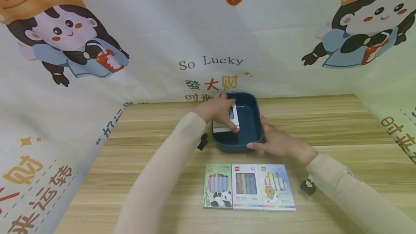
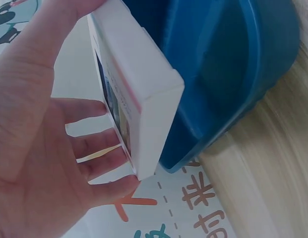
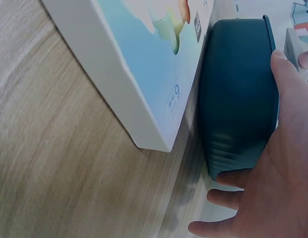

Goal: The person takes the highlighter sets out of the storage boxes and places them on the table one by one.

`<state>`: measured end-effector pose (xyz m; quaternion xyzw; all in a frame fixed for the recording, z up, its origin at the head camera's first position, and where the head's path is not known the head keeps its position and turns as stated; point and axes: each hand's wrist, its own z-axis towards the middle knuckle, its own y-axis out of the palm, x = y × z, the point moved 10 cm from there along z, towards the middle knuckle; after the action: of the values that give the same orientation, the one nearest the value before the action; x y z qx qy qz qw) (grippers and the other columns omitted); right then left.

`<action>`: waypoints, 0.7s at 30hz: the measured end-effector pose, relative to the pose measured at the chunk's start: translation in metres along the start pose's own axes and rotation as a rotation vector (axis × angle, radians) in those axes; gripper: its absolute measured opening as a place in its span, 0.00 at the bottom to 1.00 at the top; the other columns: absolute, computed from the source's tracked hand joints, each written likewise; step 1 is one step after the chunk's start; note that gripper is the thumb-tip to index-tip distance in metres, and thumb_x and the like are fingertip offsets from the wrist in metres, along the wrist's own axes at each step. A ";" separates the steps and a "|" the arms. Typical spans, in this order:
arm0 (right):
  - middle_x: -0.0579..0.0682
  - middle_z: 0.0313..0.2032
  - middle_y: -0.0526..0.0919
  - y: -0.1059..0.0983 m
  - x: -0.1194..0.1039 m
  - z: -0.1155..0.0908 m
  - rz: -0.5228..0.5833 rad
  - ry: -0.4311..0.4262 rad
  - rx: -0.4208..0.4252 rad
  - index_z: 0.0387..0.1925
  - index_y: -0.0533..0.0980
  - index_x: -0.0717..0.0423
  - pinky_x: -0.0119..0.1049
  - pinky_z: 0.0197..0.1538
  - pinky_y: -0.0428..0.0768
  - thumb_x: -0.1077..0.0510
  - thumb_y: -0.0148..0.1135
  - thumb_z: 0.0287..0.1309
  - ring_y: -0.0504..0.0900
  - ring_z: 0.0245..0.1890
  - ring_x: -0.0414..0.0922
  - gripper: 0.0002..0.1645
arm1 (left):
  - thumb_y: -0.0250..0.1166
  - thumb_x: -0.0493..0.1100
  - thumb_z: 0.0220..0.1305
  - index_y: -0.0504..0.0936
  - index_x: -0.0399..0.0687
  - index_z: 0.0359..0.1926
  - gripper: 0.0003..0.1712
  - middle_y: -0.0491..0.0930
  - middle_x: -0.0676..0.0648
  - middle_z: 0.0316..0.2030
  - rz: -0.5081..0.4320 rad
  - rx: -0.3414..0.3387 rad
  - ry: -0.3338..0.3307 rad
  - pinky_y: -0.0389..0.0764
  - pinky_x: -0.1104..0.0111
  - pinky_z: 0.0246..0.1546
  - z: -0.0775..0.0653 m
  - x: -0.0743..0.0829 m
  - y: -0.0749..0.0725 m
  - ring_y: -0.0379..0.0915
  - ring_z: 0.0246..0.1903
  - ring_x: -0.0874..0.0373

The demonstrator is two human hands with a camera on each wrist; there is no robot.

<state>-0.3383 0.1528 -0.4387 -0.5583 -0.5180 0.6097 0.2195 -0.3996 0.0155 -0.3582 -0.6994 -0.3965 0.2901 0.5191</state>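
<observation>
My left hand (image 1: 216, 110) grips a white box of markers (image 1: 221, 127) by its edges, thumb on one side and fingertips on the other. This box is tilted inside the left part of a dark blue plastic bin (image 1: 238, 148), as the left wrist view also shows. Against the bin's right side rests my right hand (image 1: 280, 142), its fingers extended along the outer wall and its thumb near the front rim. In front of the bin lie three marker boxes side by side: a green panda box (image 1: 218, 181), a white box (image 1: 247, 198) and a light blue box (image 1: 280, 195).
The bin stands near the back of a wood-grain table (image 1: 156, 125). A white printed cloth (image 1: 156, 39) with cartoon figures and lettering rises behind the table and along both sides. Small black pieces (image 1: 307, 187) show at both wrists.
</observation>
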 end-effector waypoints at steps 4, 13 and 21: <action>0.68 0.76 0.49 0.001 -0.001 0.000 0.003 -0.005 0.000 0.77 0.28 0.60 0.63 0.68 0.67 0.17 0.50 0.53 0.59 0.72 0.68 0.75 | 0.72 0.74 0.44 0.53 0.50 0.77 0.67 0.60 0.39 0.70 0.005 -0.012 0.005 0.65 0.51 0.72 -0.004 0.000 -0.001 0.52 0.71 0.43; 0.68 0.76 0.48 0.001 -0.001 0.001 0.012 -0.012 -0.003 0.77 0.27 0.61 0.64 0.69 0.66 0.18 0.50 0.54 0.58 0.73 0.68 0.74 | 0.72 0.74 0.44 0.52 0.50 0.78 0.67 0.58 0.40 0.71 -0.015 -0.010 0.028 0.63 0.50 0.72 -0.014 0.003 -0.005 0.50 0.72 0.43; 0.68 0.76 0.49 0.000 -0.002 0.001 0.010 -0.020 0.002 0.77 0.27 0.60 0.64 0.69 0.65 0.18 0.51 0.54 0.59 0.72 0.68 0.74 | 0.72 0.74 0.44 0.52 0.50 0.78 0.67 0.58 0.39 0.71 0.005 -0.010 0.032 0.63 0.50 0.72 -0.018 0.005 -0.007 0.51 0.72 0.43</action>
<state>-0.3385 0.1505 -0.4379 -0.5545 -0.5170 0.6168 0.2119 -0.3841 0.0120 -0.3464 -0.7077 -0.3877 0.2781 0.5210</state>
